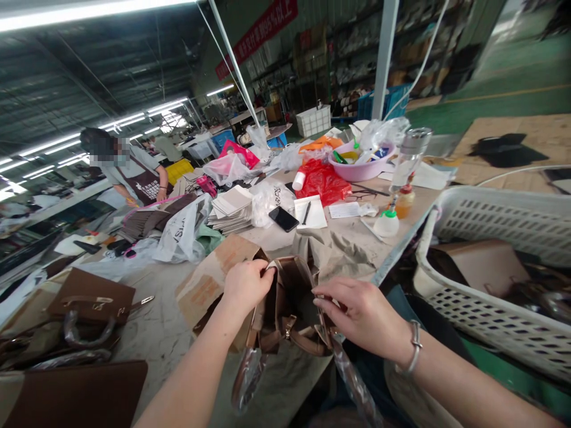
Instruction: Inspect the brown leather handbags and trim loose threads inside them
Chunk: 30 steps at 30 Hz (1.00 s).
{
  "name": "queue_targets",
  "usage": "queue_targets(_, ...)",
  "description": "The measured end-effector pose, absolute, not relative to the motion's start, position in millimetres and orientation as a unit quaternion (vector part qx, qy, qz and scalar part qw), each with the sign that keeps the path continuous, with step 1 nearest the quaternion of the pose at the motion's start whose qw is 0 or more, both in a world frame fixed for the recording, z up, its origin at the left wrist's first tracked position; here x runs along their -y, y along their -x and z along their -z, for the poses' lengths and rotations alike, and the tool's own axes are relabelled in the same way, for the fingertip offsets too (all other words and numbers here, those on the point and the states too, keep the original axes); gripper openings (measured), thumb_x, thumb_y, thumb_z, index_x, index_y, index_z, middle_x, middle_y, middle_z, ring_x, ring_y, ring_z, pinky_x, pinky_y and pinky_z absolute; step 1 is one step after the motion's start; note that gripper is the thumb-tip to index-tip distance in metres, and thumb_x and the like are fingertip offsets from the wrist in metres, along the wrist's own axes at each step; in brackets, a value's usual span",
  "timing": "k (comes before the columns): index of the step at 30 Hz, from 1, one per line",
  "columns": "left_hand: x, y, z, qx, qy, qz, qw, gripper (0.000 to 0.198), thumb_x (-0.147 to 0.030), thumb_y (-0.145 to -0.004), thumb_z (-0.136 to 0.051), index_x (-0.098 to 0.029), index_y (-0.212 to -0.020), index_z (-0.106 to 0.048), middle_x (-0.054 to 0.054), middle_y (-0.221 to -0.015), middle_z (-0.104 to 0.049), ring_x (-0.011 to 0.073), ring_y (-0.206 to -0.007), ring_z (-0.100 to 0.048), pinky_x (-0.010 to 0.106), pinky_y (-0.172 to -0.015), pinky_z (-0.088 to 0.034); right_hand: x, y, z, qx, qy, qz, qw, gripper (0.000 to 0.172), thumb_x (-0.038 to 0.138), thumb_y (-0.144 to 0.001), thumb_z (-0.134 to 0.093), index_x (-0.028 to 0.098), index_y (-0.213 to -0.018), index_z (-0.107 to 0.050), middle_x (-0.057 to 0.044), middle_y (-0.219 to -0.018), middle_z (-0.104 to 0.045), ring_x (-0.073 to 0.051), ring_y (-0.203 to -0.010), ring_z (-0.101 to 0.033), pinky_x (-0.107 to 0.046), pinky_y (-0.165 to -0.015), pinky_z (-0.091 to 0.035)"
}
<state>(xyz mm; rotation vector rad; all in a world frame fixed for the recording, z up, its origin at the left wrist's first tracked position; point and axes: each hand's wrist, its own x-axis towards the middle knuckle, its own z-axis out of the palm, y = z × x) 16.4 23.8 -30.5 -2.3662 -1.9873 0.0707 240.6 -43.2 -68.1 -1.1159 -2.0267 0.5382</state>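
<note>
A brown leather handbag [285,309] stands at the near edge of the worktable [169,333], its mouth pulled open. My left hand [246,284] is closed on the left rim of the bag's opening. My right hand [357,312], with a bracelet on the wrist, pinches the right rim, fingers curled over the edge. The bag's plastic-wrapped handles [250,374] hang down toward me. A piece of cardboard [214,279] lies under and left of the bag.
More brown handbags [89,300] lie at the left. A white plastic basket [499,279] with another bag stands at the right. On the table are a phone [284,219], stacked cards [232,209], plastic bags, a pink basin [361,169] and bottles. A person in an apron [134,172] works beyond.
</note>
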Motion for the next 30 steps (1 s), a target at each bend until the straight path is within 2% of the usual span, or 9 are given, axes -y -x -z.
queue_targets(5,-27,-16,35,0.649,0.760,-0.019,0.036,0.029,-0.038,-0.083,-0.040,-0.024,-0.070,-0.062,0.002,-0.068,-0.067,0.0204,-0.068,-0.061,0.028,-0.054,-0.028,59,-246,73,0.788,0.425,-0.234,0.379,0.020,0.022,-0.087,-0.051,0.022,-0.102,-0.063,-0.003,-0.087,-0.066,-0.013,-0.078,-0.061,-0.024,-0.072,-0.048)
queue_targets(11,-31,-19,35,0.643,0.766,-0.003,0.008,0.025,-0.036,-0.081,-0.043,-0.028,-0.083,-0.066,0.001,-0.072,-0.068,0.0195,-0.070,-0.061,0.027,-0.056,-0.029,67,-245,74,0.786,0.418,-0.255,0.377,0.020,0.022,-0.087,-0.051,0.022,-0.104,-0.062,-0.003,-0.086,-0.066,-0.014,-0.078,-0.061,-0.025,-0.070,-0.048)
queue_targets(22,-33,-22,31,0.653,0.758,-0.001,-0.004,0.026,-0.031,-0.079,-0.043,-0.022,-0.064,-0.063,0.002,-0.066,-0.067,0.0167,-0.066,-0.059,0.025,-0.054,-0.027,77,-247,78,0.792,0.399,-0.281,0.367,0.026,0.025,-0.088,-0.049,0.021,-0.112,-0.058,-0.004,-0.083,-0.063,-0.015,-0.076,-0.059,-0.026,-0.068,-0.046)
queue_targets(25,-35,-24,31,0.660,0.752,0.007,-0.012,0.025,-0.033,-0.077,-0.045,-0.022,-0.060,-0.061,0.001,-0.060,-0.063,0.0159,-0.062,-0.057,0.025,-0.053,-0.027,84,-249,73,0.796,0.401,-0.288,0.351,0.036,0.031,-0.086,-0.053,0.021,-0.121,-0.052,-0.006,-0.090,-0.062,-0.017,-0.080,-0.058,-0.029,-0.071,-0.048)
queue_targets(30,-40,-27,31,0.681,0.731,0.014,-0.028,0.026,-0.034,-0.074,-0.045,-0.021,-0.056,-0.057,0.001,-0.057,-0.060,0.0155,-0.060,-0.054,0.025,-0.052,-0.026,101,-243,73,0.804,0.430,-0.265,0.312,0.070,0.036,-0.077,-0.063,0.024,-0.138,-0.032,-0.009,-0.111,-0.055,-0.022,-0.095,-0.056,-0.036,-0.083,-0.049)
